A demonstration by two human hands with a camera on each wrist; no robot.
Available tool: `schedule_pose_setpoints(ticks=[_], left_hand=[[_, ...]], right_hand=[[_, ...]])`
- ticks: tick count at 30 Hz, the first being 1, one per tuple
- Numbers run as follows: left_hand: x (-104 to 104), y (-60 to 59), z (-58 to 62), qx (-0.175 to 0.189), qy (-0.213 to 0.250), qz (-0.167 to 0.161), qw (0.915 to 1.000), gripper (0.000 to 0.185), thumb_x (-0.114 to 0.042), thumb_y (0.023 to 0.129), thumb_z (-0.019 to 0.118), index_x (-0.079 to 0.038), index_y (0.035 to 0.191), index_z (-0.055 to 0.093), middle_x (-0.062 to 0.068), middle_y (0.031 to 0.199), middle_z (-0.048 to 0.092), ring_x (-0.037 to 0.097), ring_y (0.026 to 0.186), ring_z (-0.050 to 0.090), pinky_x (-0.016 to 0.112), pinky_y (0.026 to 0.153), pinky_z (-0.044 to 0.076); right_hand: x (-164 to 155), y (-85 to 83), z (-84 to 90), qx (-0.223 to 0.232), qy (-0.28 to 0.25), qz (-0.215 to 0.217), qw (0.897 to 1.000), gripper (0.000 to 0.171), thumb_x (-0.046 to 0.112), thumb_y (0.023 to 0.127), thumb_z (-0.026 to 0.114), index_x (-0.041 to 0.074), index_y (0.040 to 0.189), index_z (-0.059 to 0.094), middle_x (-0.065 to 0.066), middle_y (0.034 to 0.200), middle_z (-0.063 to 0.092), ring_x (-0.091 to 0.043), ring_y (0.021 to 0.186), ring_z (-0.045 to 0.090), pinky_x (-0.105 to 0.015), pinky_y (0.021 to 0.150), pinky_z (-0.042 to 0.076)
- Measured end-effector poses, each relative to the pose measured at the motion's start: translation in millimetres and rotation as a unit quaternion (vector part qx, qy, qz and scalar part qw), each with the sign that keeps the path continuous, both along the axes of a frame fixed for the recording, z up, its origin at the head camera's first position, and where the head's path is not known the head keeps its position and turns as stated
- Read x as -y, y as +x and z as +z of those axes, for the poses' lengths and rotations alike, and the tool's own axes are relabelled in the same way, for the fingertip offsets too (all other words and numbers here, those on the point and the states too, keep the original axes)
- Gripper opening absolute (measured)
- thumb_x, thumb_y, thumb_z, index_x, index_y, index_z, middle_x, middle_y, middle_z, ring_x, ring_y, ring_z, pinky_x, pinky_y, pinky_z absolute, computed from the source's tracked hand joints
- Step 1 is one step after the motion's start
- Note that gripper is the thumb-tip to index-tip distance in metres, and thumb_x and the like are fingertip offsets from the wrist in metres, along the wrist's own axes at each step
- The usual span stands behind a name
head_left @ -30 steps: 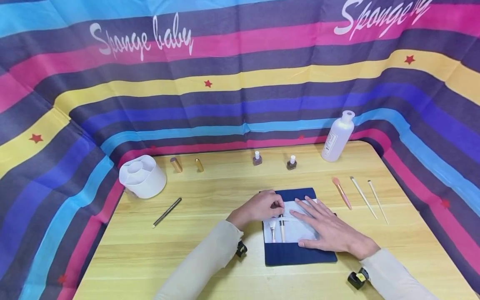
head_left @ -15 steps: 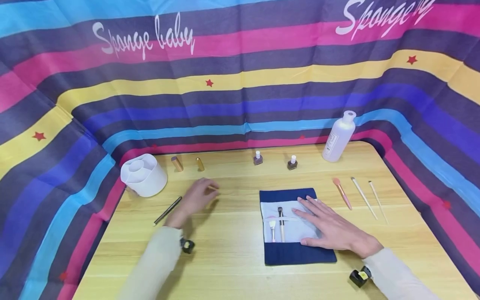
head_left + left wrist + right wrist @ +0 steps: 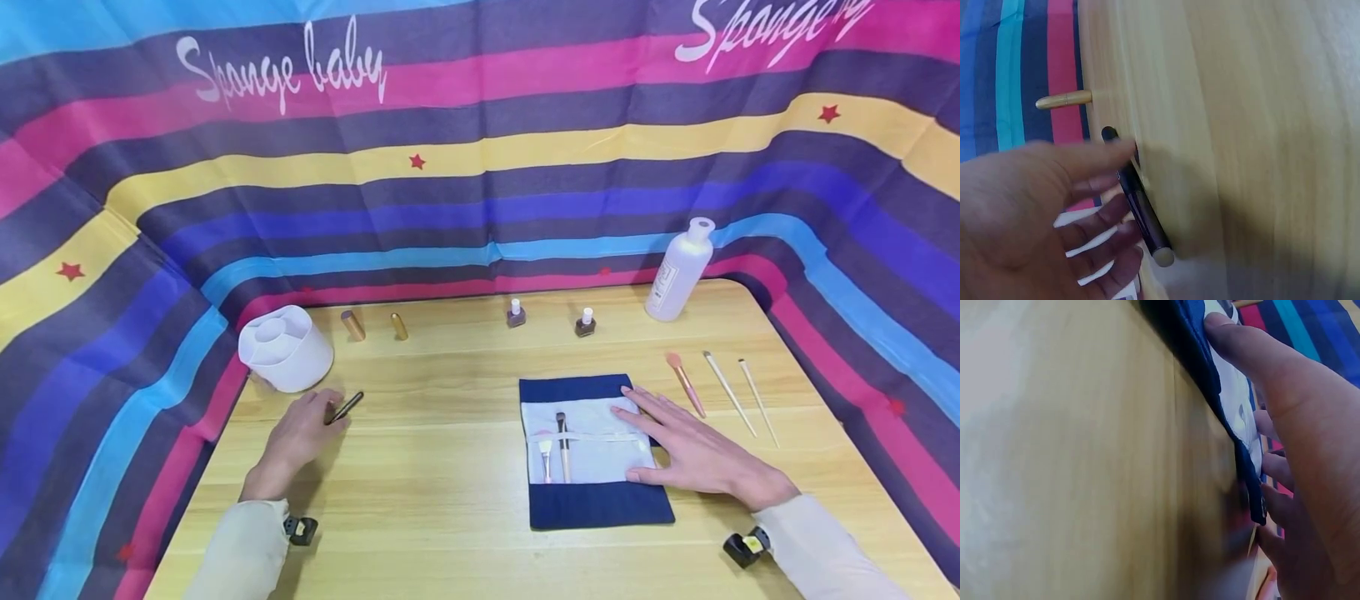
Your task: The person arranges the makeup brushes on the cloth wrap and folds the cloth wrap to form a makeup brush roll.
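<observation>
On the left of the table my left hand (image 3: 297,432) has its thumb and fingers around a slim dark makeup brush (image 3: 1147,215) with a pale round tip. The far end of that brush pokes out past the fingers in the head view. A navy brush roll (image 3: 600,505) with a white lining lies unfolded in front. Tucked under its white elastic strap are a white-tipped brush (image 3: 545,457) and a dark-bristled brush (image 3: 564,454). My right hand (image 3: 697,457) rests, fingers extended, on the roll's right edge.
A white divided organizer (image 3: 285,354) stands just beyond my left hand. Two small tubes (image 3: 399,327) and two little bottles (image 3: 586,323) line the back, with a tall translucent bottle (image 3: 678,275) at back right. A pink brush (image 3: 686,386) and two thin white-handled brushes (image 3: 729,393) lie right.
My left hand has left the strap of the brush roll and travelled left to the dark brush, which it now grips. My right hand has slid slightly right toward the roll's edge.
</observation>
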State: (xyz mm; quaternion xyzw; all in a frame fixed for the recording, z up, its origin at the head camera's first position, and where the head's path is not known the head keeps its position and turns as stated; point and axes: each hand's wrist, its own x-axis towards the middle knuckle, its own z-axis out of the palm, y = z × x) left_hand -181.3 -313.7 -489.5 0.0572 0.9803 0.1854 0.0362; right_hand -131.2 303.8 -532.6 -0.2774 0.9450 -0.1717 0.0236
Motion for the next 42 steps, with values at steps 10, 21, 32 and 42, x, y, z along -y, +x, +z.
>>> schedule_pose_setpoints(ticks=[10,21,32,42], left_hand=[[-12,-2.5,4.3,0.004,0.057,0.001,0.9984,0.020,-0.014,0.106,0.068,-0.005,0.123,0.074,0.008,0.105,0.076,0.023,0.094,0.068,0.042,0.082,0.054],[-120,-36.0,24.3,0.087,0.269,-0.100,0.9540,0.033,-0.023,0.110,0.066,-0.011,0.141,0.067,0.018,0.123,0.077,0.032,0.102,0.074,0.042,0.084,0.063],[-231,-53.7,15.9,0.108,0.273,-0.194,0.9362,0.028,-0.040,0.108,0.069,-0.017,0.120,0.078,0.004,0.106,0.074,0.018,0.093,0.064,0.031,0.080,0.055],[-294,-55.1,-2.6,0.130,0.287,-0.218,0.9236,0.021,-0.044,0.104,0.075,-0.022,0.104,0.078,-0.008,0.096,0.071,0.008,0.089,0.060,0.027,0.080,0.051]], right_hand=[[-4,-0.3,-5.4,-0.022,-0.012,0.018,1.000,0.092,0.071,0.092,0.076,0.026,0.167,0.046,-0.012,0.178,0.033,-0.041,0.159,0.041,-0.008,0.126,-0.008],[-3,-0.3,-2.8,0.007,-0.011,0.009,1.000,0.100,0.079,0.088,0.074,0.027,0.168,0.044,-0.010,0.180,0.029,-0.042,0.162,0.035,-0.006,0.123,-0.010],[-1,0.4,-2.0,0.008,-0.011,0.010,1.000,0.101,0.080,0.088,0.073,0.025,0.167,0.046,-0.012,0.180,0.030,-0.041,0.161,0.036,-0.007,0.124,-0.010],[-1,0.1,-2.1,0.003,-0.012,0.014,1.000,0.102,0.079,0.088,0.073,0.023,0.168,0.045,-0.013,0.179,0.030,-0.041,0.161,0.037,-0.009,0.126,-0.010]])
